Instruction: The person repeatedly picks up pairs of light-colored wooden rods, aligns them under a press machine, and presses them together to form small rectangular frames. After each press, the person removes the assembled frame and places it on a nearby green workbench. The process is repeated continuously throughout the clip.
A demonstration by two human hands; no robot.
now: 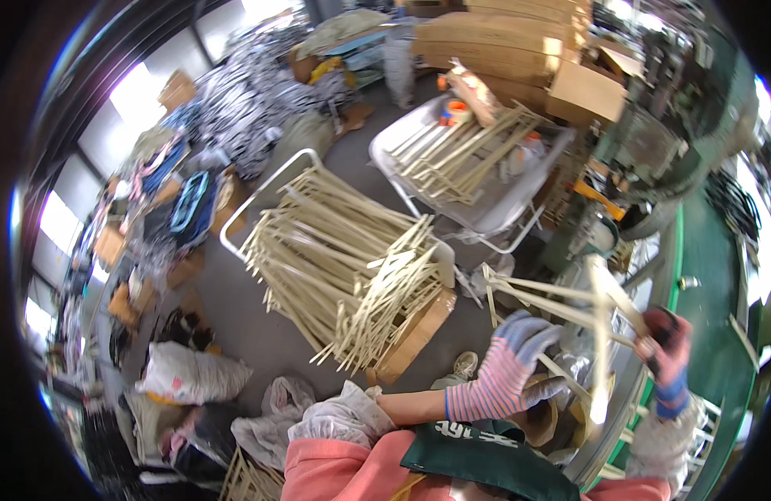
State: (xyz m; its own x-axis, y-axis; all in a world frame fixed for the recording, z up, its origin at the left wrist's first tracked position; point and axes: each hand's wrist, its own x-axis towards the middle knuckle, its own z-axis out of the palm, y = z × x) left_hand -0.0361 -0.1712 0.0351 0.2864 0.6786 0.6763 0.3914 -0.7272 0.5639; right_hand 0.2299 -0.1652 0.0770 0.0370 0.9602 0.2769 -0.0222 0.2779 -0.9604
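Note:
A cream-coloured frame of thin bars (561, 313) is held up in front of me on the right, tilted and partly blurred. My left hand (515, 363), in a striped pink and blue-grey glove, curls its fingers around one of its lower bars. My right hand (668, 351), in a pink and blue glove with dark fingers, grips the frame's right end. To the left, a large pile of similar cream bar frames (344, 259) lies on a low rack with a white tubular rail (268, 185). A cardboard strip (415, 338) stands against the pile's near side.
Beyond the pile stands a grey-white tub cart (511, 219) with more cream bars and orange rolls. Green machinery (644, 150) and a green conveyor belt (707, 309) line the right. Cardboard boxes (494, 42) are stacked behind. White sacks (193, 371) and bags lie to the left.

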